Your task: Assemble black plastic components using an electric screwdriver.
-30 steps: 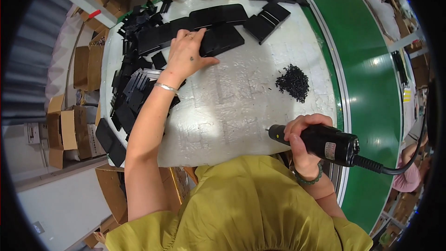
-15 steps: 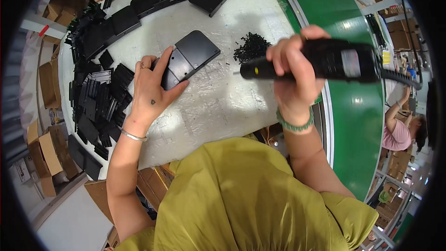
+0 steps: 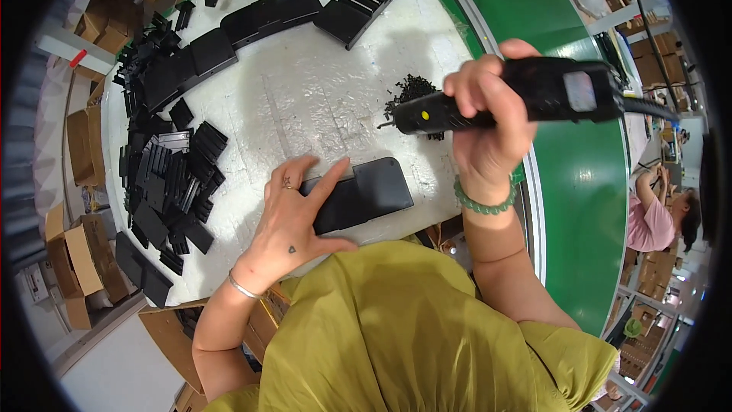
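Case [image 3: 381, 189], one. Black, flat, seemingly plastic; one corner rounded, a step midway along its length. Location: on the white-covered table [image 3: 259, 99], at the edge nearest the wearer. Clock directions below are read from this case, 12 o'clock pointing away from the wearer. Long axis: roughly 8 to 2 o'clock; the smooth, bare end points to 2, the end toward 8 lies partly behind the left hand. Handling, by judgement: light, stiff, rather slick on its smooth face, liable to scratch; best held by the two long edges, near the step.

Left hand [image 3: 288, 217], one. At the 8 o'clock end. Thumb and forefinger spread wide, one near each long edge; firm contact cannot be told.

Right hand [image 3: 492, 111], one. At 2 o'clock, raised. Fingers wrapped around the screwdriver.

Screwdriver [image 3: 564, 91], one. Black, powered, corded; body lies nearly level in view, bit pointing close to 9 o'clock. By judgement: rigid and fairly hefty, suited to a grip around the barrel.

Screws [image 3: 412, 91], one pile, small, black. At 1 o'clock, partly behind the screwdriver's nose.

Further cases [image 3: 274, 11], a row, black. At 11 o'clock.

Loose parts [image 3: 156, 179], one heap, black. At 9 o'clock.
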A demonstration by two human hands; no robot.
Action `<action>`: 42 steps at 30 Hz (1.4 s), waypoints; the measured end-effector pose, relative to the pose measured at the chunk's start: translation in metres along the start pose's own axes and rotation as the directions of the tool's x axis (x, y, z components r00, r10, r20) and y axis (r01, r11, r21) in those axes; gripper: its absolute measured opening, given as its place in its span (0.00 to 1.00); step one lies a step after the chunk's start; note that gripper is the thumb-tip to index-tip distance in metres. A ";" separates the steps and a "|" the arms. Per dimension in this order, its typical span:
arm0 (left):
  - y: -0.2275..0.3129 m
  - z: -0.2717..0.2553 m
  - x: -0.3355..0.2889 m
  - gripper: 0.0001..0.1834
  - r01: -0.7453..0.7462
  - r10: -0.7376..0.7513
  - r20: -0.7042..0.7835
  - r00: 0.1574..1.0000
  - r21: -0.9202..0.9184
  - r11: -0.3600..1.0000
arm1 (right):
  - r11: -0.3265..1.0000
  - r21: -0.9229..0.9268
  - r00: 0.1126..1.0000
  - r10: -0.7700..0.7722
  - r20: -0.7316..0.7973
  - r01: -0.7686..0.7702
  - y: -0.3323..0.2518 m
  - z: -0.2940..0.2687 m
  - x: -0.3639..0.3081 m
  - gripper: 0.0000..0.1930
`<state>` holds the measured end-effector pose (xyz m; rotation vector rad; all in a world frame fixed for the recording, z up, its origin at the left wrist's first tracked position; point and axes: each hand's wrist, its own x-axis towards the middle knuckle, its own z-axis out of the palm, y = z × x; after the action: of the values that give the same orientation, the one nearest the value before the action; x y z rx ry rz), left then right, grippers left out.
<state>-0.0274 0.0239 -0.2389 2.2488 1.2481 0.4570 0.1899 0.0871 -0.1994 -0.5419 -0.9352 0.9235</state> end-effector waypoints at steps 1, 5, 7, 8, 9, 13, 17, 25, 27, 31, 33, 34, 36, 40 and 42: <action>0.004 -0.002 0.004 0.42 -0.050 0.053 -0.092 0.994 0.041 0.998 | 0.999 0.039 1.000 -0.018 0.021 0.017 -0.005 0.000 -0.001 0.17; -0.001 0.002 0.033 0.30 -0.182 0.156 -0.293 0.943 -0.061 0.981 | 0.995 0.095 0.989 -0.054 0.141 0.041 -0.035 0.006 -0.007 0.20; 0.007 0.005 0.049 0.19 -0.169 0.102 -0.379 0.920 -0.147 0.975 | 0.994 0.105 0.987 -0.042 0.155 0.026 -0.042 0.010 -0.011 0.21; 0.005 0.009 0.055 0.15 -0.230 0.164 -0.391 0.906 -0.129 0.965 | 0.993 0.112 0.984 -0.038 0.175 0.019 -0.046 0.010 -0.014 0.21; 0.005 0.011 0.057 0.12 -0.290 0.224 -0.403 0.887 -0.109 0.951 | 0.993 0.120 0.980 -0.034 0.194 0.011 -0.049 0.010 -0.015 0.21; 0.011 0.008 0.054 0.08 -0.298 0.238 -0.403 0.884 -0.094 0.950 | 0.991 0.131 0.952 -0.066 0.297 0.028 -0.058 0.015 -0.018 0.21; 0.017 0.007 0.051 0.08 -0.329 0.264 -0.434 0.861 -0.082 0.941 | 0.996 0.069 0.894 -0.077 0.442 0.052 -0.065 0.015 -0.019 0.20; 0.006 -0.001 0.045 0.07 -0.464 0.417 -0.330 0.847 -0.074 0.883 | 0.996 0.056 0.812 -0.087 0.577 0.067 -0.065 0.021 -0.029 0.18; 0.003 -0.001 0.042 0.08 -0.471 0.398 -0.328 0.857 -0.187 0.862 | 0.997 0.051 0.803 -0.071 0.592 0.051 -0.064 0.022 -0.030 0.18; 0.001 -0.003 0.035 0.09 -0.429 0.350 -0.303 0.886 -0.250 0.868 | 1.000 0.020 0.807 -0.026 0.590 0.018 -0.065 0.026 -0.032 0.18; 0.003 -0.001 0.032 0.08 -0.414 0.331 -0.303 0.894 -0.273 0.869 | 1.000 0.015 0.802 -0.017 0.597 0.010 -0.065 0.028 -0.034 0.18; 0.001 0.001 0.030 0.08 -0.406 0.322 -0.303 0.897 -0.277 0.871 | 1.000 0.007 0.781 -0.021 0.624 0.021 -0.066 0.027 -0.035 0.18; -0.005 0.004 0.031 0.14 -0.461 0.384 -0.291 0.876 -0.271 0.845 | 1.000 0.008 0.764 -0.024 0.645 0.024 -0.063 0.028 -0.038 0.19; -0.006 0.001 0.021 0.22 -0.325 0.210 -0.359 0.909 -0.297 0.898 | 0.998 -0.058 0.806 0.049 0.589 -0.018 -0.039 0.028 -0.047 0.19; -0.027 -0.004 0.011 0.28 -0.135 0.057 -0.251 0.966 -0.307 0.942 | 0.996 -0.061 0.850 0.086 0.520 -0.063 -0.034 0.033 -0.052 0.18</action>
<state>-0.0429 0.0463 -0.2511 2.0228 1.0852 0.9238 0.1626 0.0255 -0.1801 -0.3644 -1.4374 1.1531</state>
